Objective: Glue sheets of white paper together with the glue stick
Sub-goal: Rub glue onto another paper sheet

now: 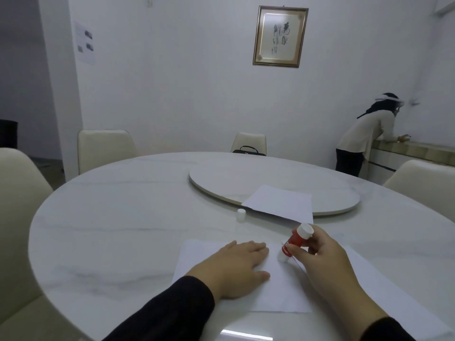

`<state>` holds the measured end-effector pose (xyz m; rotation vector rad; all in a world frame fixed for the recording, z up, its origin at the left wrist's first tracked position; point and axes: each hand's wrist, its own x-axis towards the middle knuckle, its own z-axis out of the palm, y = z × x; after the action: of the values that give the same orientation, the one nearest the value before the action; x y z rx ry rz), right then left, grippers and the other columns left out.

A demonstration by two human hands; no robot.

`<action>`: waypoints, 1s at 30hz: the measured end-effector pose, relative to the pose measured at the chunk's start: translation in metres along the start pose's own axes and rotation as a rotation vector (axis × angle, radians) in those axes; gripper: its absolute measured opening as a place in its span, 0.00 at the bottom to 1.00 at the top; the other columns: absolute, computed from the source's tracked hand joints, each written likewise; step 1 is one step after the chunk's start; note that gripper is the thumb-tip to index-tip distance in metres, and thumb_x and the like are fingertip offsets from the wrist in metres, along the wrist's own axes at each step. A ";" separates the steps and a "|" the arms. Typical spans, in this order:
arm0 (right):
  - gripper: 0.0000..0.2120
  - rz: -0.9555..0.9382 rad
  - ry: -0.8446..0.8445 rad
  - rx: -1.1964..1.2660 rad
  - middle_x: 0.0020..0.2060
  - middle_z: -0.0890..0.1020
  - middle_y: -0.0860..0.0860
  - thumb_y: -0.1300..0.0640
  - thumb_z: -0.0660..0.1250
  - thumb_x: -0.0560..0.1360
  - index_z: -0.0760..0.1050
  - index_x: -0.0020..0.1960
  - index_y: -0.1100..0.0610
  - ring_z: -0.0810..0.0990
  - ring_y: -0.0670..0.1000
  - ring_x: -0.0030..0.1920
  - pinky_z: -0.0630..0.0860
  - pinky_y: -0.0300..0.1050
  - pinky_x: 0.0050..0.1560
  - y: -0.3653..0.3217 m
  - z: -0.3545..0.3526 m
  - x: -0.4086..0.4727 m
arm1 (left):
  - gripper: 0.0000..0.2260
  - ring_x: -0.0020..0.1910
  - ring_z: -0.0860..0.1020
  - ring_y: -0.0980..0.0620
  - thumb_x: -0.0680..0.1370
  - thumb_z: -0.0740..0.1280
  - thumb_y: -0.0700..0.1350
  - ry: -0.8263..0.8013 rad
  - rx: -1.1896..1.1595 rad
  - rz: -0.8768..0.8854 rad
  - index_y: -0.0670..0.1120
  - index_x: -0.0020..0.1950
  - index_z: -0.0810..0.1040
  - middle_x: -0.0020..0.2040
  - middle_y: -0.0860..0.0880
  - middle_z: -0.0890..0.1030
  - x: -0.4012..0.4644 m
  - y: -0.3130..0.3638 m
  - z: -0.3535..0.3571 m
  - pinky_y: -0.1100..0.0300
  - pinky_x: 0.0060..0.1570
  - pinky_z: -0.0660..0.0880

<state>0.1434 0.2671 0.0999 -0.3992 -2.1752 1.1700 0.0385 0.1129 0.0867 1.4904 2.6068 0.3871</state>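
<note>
Red glue stick (294, 242) tilted in our right hand (327, 257), tip down on the near sheet (278, 289).
We pinch its barrel, long axis leaning up-right; our left hand (236, 269) lies flat on the paper beside it, second sheet (280, 203) and cap (241, 214) farther off.

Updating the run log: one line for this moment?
left hand flat on sheet | right hand holds glue stick, tip on sheet | cap off
</note>
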 end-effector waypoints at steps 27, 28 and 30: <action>0.08 0.086 -0.248 0.298 0.33 0.81 0.47 0.66 0.72 0.68 0.79 0.41 0.54 0.76 0.45 0.34 0.72 0.33 0.38 -0.015 -0.045 -0.048 | 0.31 0.75 0.44 0.61 0.78 0.52 0.63 -0.048 0.021 -0.027 0.55 0.77 0.47 0.78 0.59 0.46 -0.002 0.002 -0.001 0.63 0.71 0.39; 0.08 0.137 -0.204 0.546 0.32 0.81 0.51 0.67 0.72 0.64 0.80 0.39 0.56 0.77 0.48 0.33 0.75 0.36 0.37 -0.015 -0.048 -0.047 | 0.31 0.75 0.44 0.62 0.77 0.53 0.64 -0.047 -0.001 -0.031 0.56 0.77 0.48 0.77 0.60 0.46 -0.003 0.001 -0.003 0.65 0.68 0.38; 0.08 0.179 -0.117 0.917 0.31 0.80 0.54 0.67 0.69 0.60 0.81 0.34 0.56 0.79 0.50 0.30 0.79 0.38 0.33 -0.014 -0.056 -0.042 | 0.31 0.71 0.42 0.67 0.77 0.56 0.63 -0.073 -0.058 -0.030 0.58 0.77 0.49 0.77 0.63 0.45 -0.005 0.001 -0.008 0.68 0.63 0.38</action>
<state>0.2125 0.2728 0.1184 -0.1145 -1.4720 2.1534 0.0400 0.1079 0.0941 1.4187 2.5360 0.3941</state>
